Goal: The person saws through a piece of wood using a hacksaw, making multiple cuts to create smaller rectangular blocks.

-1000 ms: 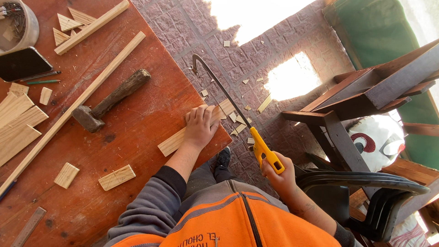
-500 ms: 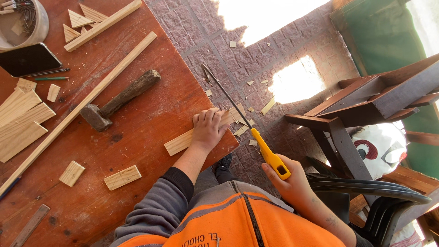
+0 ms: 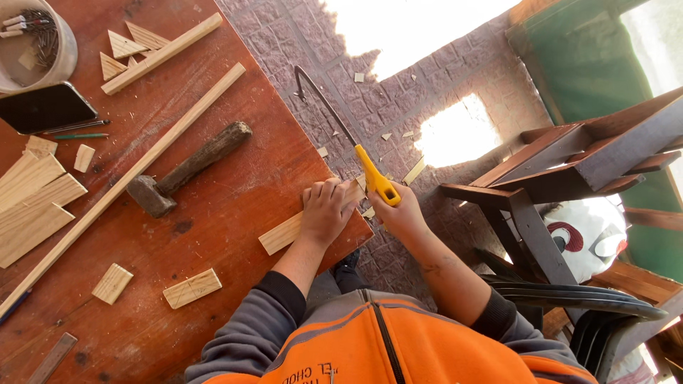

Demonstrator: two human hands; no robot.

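My left hand (image 3: 325, 210) presses flat on a short pale wood strip (image 3: 281, 233) that lies at the edge of the red-brown table (image 3: 235, 185). One end of the strip sticks out over the table's edge. My right hand (image 3: 403, 213) grips the yellow handle of a hacksaw (image 3: 340, 131). The saw's thin black frame reaches away over the paved floor, and its handle end sits right at the overhanging end of the strip.
A hammer (image 3: 186, 169) lies mid-table beside a long wood batten (image 3: 121, 186). Offcut blocks (image 3: 191, 288), flat boards (image 3: 32, 206), triangular pieces (image 3: 124, 44), a phone (image 3: 44, 107), pencils and a tub of nails (image 3: 39, 39) are scattered around. A dark wooden frame (image 3: 569, 156) and black chair (image 3: 590, 306) stand to the right.
My right hand has brought the saw from down by my side up to the strip's overhanging end. My left hand stays pressed on the strip.
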